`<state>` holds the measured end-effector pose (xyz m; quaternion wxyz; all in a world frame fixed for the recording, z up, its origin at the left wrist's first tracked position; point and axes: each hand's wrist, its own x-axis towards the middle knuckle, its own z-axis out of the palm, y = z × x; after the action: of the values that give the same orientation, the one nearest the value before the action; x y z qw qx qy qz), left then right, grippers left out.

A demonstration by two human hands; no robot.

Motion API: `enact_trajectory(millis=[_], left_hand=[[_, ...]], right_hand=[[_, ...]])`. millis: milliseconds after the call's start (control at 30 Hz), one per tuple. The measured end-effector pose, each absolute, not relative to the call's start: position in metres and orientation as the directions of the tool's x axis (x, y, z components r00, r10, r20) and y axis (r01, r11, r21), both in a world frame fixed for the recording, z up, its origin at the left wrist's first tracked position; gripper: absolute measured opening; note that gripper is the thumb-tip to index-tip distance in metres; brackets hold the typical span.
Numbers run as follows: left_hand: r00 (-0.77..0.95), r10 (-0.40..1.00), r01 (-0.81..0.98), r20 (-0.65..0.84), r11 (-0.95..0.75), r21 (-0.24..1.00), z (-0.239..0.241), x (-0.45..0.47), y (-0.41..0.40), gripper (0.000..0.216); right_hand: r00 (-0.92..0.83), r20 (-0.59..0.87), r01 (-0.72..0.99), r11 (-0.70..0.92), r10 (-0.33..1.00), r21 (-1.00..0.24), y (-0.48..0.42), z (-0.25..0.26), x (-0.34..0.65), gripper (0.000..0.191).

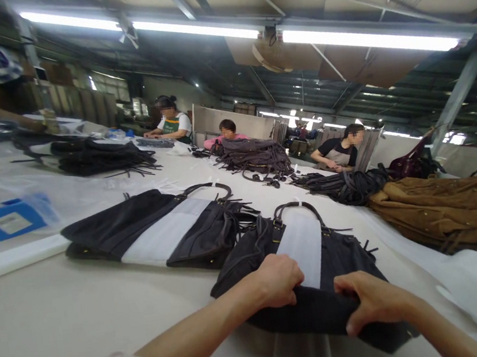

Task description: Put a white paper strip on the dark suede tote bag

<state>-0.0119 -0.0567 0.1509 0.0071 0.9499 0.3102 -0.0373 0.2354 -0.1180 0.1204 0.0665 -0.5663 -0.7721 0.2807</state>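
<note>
A dark suede handbag [339, 253] lies flat on the white table [43, 324] just ahead of me, a white paper strip [303, 246] running under its handle. My left hand [279, 280] is closed on the bag's near bottom edge, fingers curled over the fold. My right hand [372, 298] grips the same edge a little to the right, thumb underneath. A second dark handbag [149, 227], also with a white band across it, lies to the left, beyond my left hand.
Brown suede bags [447, 214] are piled at the right, dark bags [257, 159] and straps [343, 183] further back, another dark pile [96, 155] at far left. A blue packet [4, 221] lies under clear plastic. Three other people sit at the table's far side.
</note>
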Motion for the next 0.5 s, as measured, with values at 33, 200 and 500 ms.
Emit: enact_trajectory(millis=[33, 200, 500], left_hand=[[0.808, 0.586, 0.586, -0.068, -0.81, -0.012, 0.152, -0.012, -0.056, 0.014], [0.784, 0.612, 0.621, -0.101, -0.774, 0.125, 0.129, -0.016, -0.047, 0.009], [0.765, 0.633, 0.642, -0.115, -0.764, 0.061, 0.119, -0.002, -0.045, 0.009]], right_hand=[[-0.363, -0.236, 0.805, 0.176, 0.901, -0.566, -0.115, 0.122, 0.238, 0.039], [-0.459, -0.382, 0.657, 0.017, 0.802, -0.754, -0.101, 0.088, 0.241, 0.032], [-0.26, -0.14, 0.929, 0.208, 0.955, -0.306, -0.102, 0.082, 0.219, 0.017]])
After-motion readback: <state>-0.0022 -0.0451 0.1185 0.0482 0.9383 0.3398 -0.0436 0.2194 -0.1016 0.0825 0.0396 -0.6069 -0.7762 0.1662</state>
